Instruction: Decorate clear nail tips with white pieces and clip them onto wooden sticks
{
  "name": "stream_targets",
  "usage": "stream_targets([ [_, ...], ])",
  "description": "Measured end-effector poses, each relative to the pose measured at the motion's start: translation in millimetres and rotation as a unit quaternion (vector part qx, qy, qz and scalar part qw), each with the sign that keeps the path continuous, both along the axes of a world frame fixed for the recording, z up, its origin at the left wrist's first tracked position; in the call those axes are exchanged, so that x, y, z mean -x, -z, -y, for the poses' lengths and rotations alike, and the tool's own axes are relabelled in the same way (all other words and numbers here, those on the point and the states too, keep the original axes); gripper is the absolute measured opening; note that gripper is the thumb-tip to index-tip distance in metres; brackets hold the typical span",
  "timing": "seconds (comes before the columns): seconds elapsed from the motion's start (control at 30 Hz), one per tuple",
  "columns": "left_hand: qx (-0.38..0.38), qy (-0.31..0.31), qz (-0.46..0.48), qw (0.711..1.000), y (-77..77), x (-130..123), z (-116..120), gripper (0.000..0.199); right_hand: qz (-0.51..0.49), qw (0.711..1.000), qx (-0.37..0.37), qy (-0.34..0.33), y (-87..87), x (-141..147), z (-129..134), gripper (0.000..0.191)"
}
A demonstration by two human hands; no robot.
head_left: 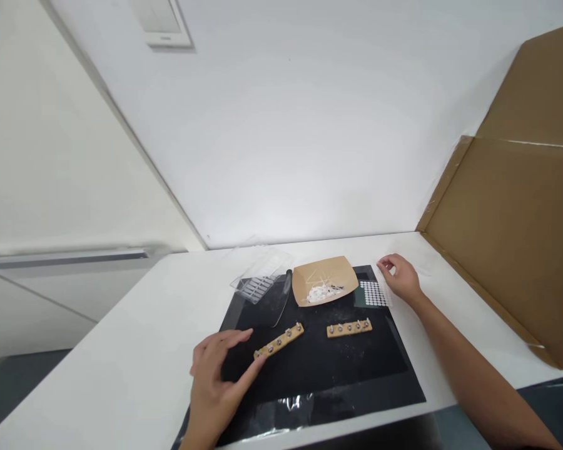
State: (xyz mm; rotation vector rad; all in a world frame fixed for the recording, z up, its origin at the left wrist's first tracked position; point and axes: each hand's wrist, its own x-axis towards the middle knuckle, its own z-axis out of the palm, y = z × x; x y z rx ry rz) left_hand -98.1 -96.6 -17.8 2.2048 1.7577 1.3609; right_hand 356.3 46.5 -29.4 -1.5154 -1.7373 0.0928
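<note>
My left hand point(216, 375) is open, its thumb and fingers spread. The thumb tip is at the near end of a yellowish strip point(279, 340) with several small metal pieces standing along it; whether it presses on the strip I cannot tell. A second similar strip point(349, 329) lies to the right on the black mat point(328, 369). My right hand point(401, 275) is raised at the mat's back right corner, thumb and fingertips pinched together. What they hold, if anything, is too small to make out. Just left of it lies a sheet of white dots point(374, 294).
A brown paper tray point(326, 265) holds white scraps and thin sticks. Clear plastic trays point(258, 281) and a dark, narrow tool point(284, 299) lie to its left. The white table point(122, 350) meets a wall behind. A large cardboard panel point(511, 219) stands at the right.
</note>
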Motion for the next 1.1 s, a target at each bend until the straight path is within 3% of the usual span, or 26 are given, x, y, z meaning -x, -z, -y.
stream_targets([
  [0.07,-0.028,0.021,0.0,0.999,-23.1,-10.6,-13.5,0.026,-0.015,1.0,-0.021,-0.008,-7.8,1.9,3.1,0.022],
  [0.13,-0.051,0.084,-0.022,0.995,-49.6,-28.4,-35.9,0.014,-0.03,0.999,-0.04,-0.011,-16.8,4.3,8.6,0.022],
  [0.27,-0.052,0.209,-0.061,0.975,-89.1,-87.0,-94.1,0.018,-0.077,0.995,-0.071,0.003,-36.1,9.8,26.1,0.024],
  [0.4,0.035,0.333,-0.054,0.941,-99.5,-163.2,-129.4,0.039,-0.143,0.986,-0.086,-0.004,-51.2,14.9,42.7,0.025],
  [0.5,0.098,0.403,-0.052,0.909,-103.7,-211.8,-132.7,0.058,-0.259,0.96,-0.082,-0.075,-58.5,16.8,49.9,0.024],
  [0.6,0.129,0.437,-0.029,0.89,-111.2,-241.1,-133.5,0.056,-0.325,0.935,-0.066,-0.125,-65.1,17.0,54.2,0.023],
  [0.73,0.209,0.471,0.055,0.855,-120.0,-254.0,-143.2,0.058,-0.36,0.918,-0.063,-0.152,-74.4,17.3,60.2,0.023],
  [0.8,0.234,0.479,0.077,0.842,-122.9,-253.0,-146.0,0.048,-0.369,0.916,-0.071,-0.142,-77.3,17.3,62.7,0.023],
  [0.9,0.247,0.462,0.094,0.846,-127.6,-243.4,-143.0,0.027,-0.359,0.925,-0.08,-0.098,-75.2,14.0,61.5,0.024],
  [0.97,0.257,0.433,0.111,0.857,-131.3,-231.9,-138.2,0.027,-0.305,0.948,-0.081,-0.041,-68.6,8.1,55.9,0.024],
  [1.03,0.27,0.397,0.125,0.868,-134.1,-217.8,-133.5,0.028,-0.189,0.98,-0.065,0.019,-58.5,-0.3,47.3,0.023],
  [1.1,0.277,0.359,0.161,0.877,-133.9,-203.2,-129.5,0.028,-0.047,0.998,-0.033,0.019,-46.8,-8.8,38.1,0.022],
])
